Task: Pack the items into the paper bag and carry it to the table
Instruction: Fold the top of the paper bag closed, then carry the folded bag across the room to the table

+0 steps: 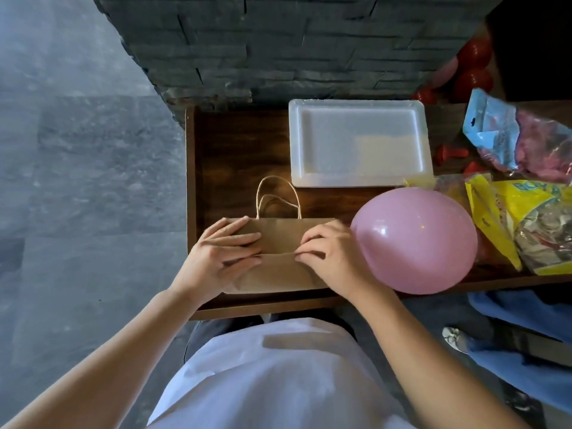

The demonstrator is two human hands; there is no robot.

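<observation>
A brown paper bag (280,239) lies flat and folded on the dark wooden surface (235,156), its twisted handles (277,196) pointing away from me. My left hand (221,255) presses on the bag's left side with fingers spread across the fold. My right hand (329,253) pinches the folded flap at the bag's right side. A pink inflated balloon (413,239) rests just right of my right hand, touching my wrist. A yellow packet (507,224) and a blue packet of balloons (507,131) lie further right.
A white rectangular tray (359,142) sits behind the bag. Red balloons (472,72) are bunched at the far right against the grey stone wall. Small red pieces (450,153) lie by the tray. A person in blue stands at the lower right (520,335).
</observation>
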